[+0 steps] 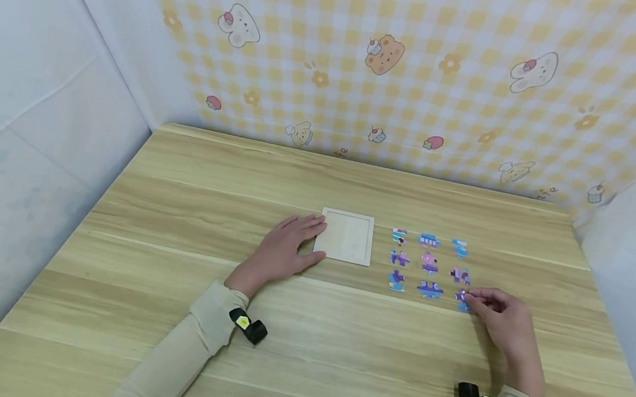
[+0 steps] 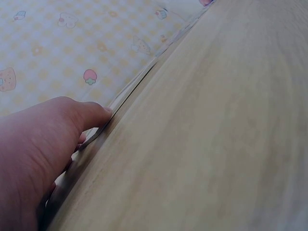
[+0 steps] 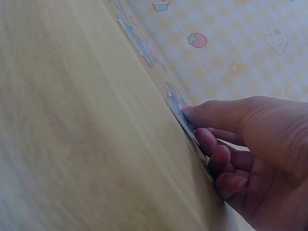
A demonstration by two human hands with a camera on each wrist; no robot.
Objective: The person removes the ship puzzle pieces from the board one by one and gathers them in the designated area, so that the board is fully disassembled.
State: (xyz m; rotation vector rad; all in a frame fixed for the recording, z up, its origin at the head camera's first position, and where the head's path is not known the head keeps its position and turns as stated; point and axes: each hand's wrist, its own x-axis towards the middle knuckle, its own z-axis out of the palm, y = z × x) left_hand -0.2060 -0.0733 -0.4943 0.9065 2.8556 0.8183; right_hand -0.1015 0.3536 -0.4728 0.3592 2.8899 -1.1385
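A square pale wooden puzzle tray [image 1: 368,242] with a raised rim lies flat on the table. My left hand [image 1: 284,252] rests at its left side, fingers on the upper left rim and thumb at the lower left corner. In the left wrist view the thumb of my left hand [image 2: 53,139] touches the tray's edge. To the right, colourful jigsaw pieces lie apart in rows, among them a pink one [image 1: 429,262] in the middle. My right hand [image 1: 505,322] pinches the lower right jigsaw piece [image 3: 177,109] between thumb and curled fingers; the piece is low at the table surface.
Other pieces, such as a blue-and-purple one [image 1: 430,290] and a blue bus piece [image 1: 429,240], lie near the right hand. The wooden table [image 1: 336,356] ends at a yellow checked cloth [image 1: 421,106] behind, with white sheets on both sides.
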